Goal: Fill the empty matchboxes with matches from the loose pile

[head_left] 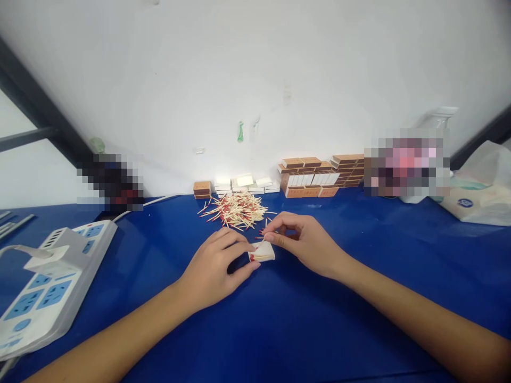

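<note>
Presently, a small white tray (269, 250) is lying on the smooth blue table (255, 330) between the two hands, with some matches (261, 258) resting inside it. The left hand (217, 260) is clamping the tray, its thumb pressing at the near edge and its index finger at the far left. The right hand (307, 239) is pinching a thin match (261, 244) just above the tray, its forearm slanting in from the right. Behind them, a loose pile of red-tipped wooden matches (241, 210) is lying, and farther, stacked rectangular brown matchboxes (313, 178) are standing by the wall (255, 80).
</note>
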`<control>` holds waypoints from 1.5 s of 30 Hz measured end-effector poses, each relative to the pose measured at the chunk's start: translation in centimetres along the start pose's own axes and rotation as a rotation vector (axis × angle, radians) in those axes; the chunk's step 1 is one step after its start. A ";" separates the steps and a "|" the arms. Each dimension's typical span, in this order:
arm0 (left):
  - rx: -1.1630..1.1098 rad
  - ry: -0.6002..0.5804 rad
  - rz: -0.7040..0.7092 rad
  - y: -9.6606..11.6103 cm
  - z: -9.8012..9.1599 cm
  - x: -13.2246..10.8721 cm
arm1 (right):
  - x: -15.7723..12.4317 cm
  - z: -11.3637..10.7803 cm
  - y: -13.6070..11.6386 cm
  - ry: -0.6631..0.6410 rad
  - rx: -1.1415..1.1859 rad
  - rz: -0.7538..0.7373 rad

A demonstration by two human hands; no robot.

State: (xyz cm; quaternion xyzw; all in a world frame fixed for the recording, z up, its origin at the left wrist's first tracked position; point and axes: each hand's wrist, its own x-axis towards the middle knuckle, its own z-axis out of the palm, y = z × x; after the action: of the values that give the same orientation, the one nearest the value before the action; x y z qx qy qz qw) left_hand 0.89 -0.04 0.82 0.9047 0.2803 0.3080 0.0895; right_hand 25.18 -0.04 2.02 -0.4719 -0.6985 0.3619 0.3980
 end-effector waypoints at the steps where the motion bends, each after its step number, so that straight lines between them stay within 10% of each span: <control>1: 0.004 0.017 -0.004 0.0 0.0 0.0 | 0.0 0.1 0.0 0.013 0.004 -0.005; 15: 0.062 0.171 -0.059 0.4 -0.2 0.0 | -0.4 1.3 -0.1 -0.022 0.266 0.100; 26: 0.034 0.070 -0.031 0.2 0.1 0.0 | 0.6 -1.5 2.7 0.155 -0.549 0.009; 45: 0.014 -0.006 -0.054 0.3 0.0 -0.2 | 0.4 -2.0 2.4 -0.061 -0.575 0.059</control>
State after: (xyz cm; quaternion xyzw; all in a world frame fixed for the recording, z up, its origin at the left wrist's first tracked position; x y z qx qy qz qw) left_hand 0.88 -0.35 0.87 0.8984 0.3064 0.3009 0.0922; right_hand 27.73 1.31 0.81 -0.5742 -0.7702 0.1744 0.2161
